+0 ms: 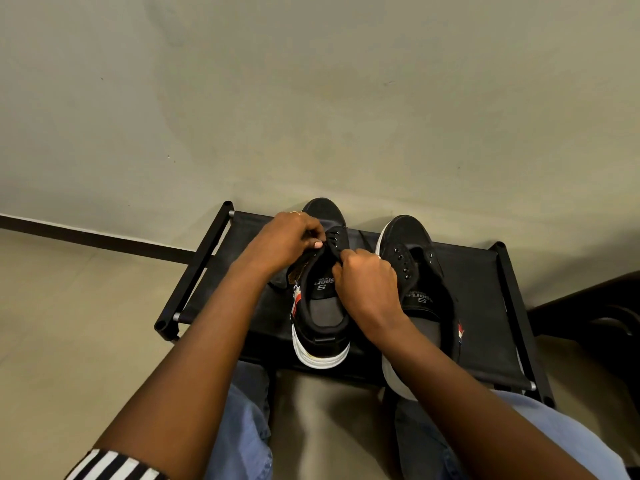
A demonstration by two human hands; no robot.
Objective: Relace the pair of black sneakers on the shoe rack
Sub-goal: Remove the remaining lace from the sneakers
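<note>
The left sneaker (323, 327) and right sneaker (412, 244) sit side by side on the shoe rack (485, 289), toes toward the wall (311, 98). My left fingers (311, 231) and right fingers (346, 263) are curled tight, pinching the left sneaker's eyelet flaps. I cannot tell if they hold a lace.

Black canvas sneaker with white sole (320, 337), upright on black fabric-topped shoe rack (485, 289), toe toward wall, matching black sneaker (405, 233) just beside it on the right, eyelets bare, heel overhanging near edge
</note>
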